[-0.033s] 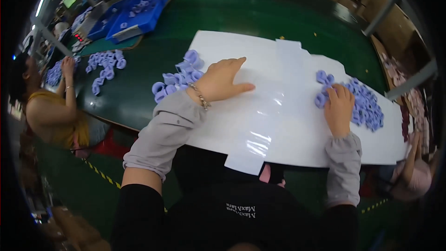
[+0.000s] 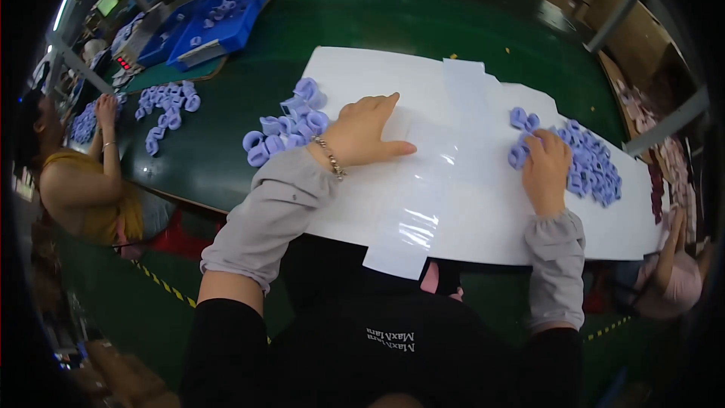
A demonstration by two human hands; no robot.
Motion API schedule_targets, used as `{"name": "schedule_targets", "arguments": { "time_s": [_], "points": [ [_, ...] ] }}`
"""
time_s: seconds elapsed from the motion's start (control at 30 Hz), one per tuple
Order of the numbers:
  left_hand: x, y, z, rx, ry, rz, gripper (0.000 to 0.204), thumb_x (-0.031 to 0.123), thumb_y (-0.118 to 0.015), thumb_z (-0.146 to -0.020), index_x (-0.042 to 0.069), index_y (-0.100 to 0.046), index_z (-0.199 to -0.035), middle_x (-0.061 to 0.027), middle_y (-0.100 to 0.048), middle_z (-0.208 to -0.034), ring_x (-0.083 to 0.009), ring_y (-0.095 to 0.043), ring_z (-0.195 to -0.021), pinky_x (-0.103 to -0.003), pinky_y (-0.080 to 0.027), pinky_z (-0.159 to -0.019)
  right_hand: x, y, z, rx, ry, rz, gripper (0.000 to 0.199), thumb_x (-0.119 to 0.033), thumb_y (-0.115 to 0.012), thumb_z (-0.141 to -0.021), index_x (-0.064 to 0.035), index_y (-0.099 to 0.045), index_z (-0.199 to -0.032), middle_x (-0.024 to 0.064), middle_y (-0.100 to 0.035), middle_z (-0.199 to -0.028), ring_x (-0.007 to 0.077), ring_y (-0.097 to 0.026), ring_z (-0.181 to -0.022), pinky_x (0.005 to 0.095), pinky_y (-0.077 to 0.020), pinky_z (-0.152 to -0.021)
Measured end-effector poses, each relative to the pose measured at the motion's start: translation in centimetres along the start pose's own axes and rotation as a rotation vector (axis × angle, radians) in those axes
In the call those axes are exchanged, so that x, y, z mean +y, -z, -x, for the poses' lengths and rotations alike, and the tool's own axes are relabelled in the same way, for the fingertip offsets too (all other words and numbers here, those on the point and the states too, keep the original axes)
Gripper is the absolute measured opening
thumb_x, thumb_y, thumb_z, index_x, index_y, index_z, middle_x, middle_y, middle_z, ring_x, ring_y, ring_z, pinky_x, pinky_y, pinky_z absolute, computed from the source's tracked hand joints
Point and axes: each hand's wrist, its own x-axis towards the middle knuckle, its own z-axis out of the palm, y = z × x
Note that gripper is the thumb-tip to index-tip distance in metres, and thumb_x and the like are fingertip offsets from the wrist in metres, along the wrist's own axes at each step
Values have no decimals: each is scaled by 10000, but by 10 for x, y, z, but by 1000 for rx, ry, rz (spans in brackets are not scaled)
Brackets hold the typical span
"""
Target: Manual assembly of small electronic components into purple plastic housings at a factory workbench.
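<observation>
My left hand (image 2: pixel 362 132) hovers over or rests on the left part of a white board (image 2: pixel 483 215), fingers stretched out and thumb apart, holding nothing. By its wrist lies a loose heap of small purple ring-shaped pieces (image 2: pixel 268 143), partly behind the forearm. At the right, my right hand (image 2: pixel 545 166) reaches down with bent, closed fingers among more purple pieces. A few single purple pieces (image 2: pixel 521 117) lie against its fingertips, and a dense pile of purple pieces (image 2: pixel 593 170) spreads to its right. What the right fingers pinch, if anything, is hidden.
Clear tape (image 2: pixel 419 230) runs across the board. Blue trays (image 2: pixel 219 26) holding purple pieces stand at the far left on the green table (image 2: pixel 362 19). A co-worker (image 2: pixel 79 181) sits at the left beside more purple pieces (image 2: pixel 168 106); another person (image 2: pixel 664 283) is at the right edge.
The whole view has shifted slightly, moving the board and pieces a little up and left. Both hands keep nearly the same pose and place on the board.
</observation>
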Motion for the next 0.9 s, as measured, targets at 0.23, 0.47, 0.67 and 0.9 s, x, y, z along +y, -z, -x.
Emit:
{"name": "schedule_targets", "arguments": {
  "time_s": [0.23,0.47,0.67,0.9],
  "points": [
    [6,-33,-26,-131,-88,-35,694,259,-714,-791,124,-396,-1393,-126,-533,-1265,-280,-462,-1204,-467,-271,-1037,-55,-1,9,-50,40,-409,230,38,-562,-774,-23,-618,-989,137,-606,-1030,333,-557,-969,379,-426,-845],
    [0,-41,-28,-181,-109,172,715,87,-690,-789,185,-362,-1417,-92,-547,-1213,-204,-520,-955,-331,-433,-872,-63,-21,-4,-275,-297,-720,283,-94,-592,-866,-8,-604,-1136,105,-637,-1010,212,-585,-965,296,-456,-805],
    [2,-41,-22,121,-334,360,786,-57,-605,-795,168,-259,-1465,-127,-492,-1300,-160,-544,-920,-291,-487,-781,-69,-29,-62,-596,-632,-1178,413,-144,-649,-864,-63,-570,-1261,3,-571,-799,75,-517,-791,231,-408,-699],
    [-9,-31,-31,-111,166,1160,710,116,-663,-865,21,-257,-1439,-135,-642,-1044,-157,-628,-921,-276,-516,-771,-62,-63,-104,-141,-445,-1242,354,-121,-677,-851,-79,-640,-1200,-65,-532,-770,41,-452,-713,188,-365,-650]
  ]
}}
